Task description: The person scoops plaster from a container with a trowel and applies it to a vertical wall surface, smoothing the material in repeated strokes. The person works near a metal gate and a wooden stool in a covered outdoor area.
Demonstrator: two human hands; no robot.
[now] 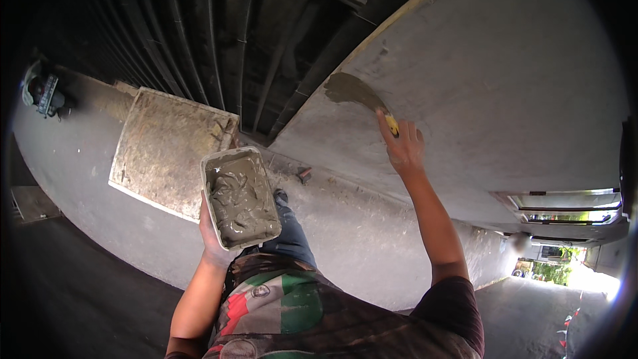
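Note:
My left hand grips a pale rectangular tub of wet grey-brown paste, held at waist height in front of me. My right hand is wrapped round the yellow handle of a scraper at the pale grey wall. Its blade is hidden or too small to make out. A dark wet smear of paste runs up and left from the scraper along the wall, near the edge beside a dark barred grille.
A dirty pale board lies at left on the concrete ground. A small tool lies near the wall's foot. A scooter stands at far left. A window and a bright passage with greenery show at right.

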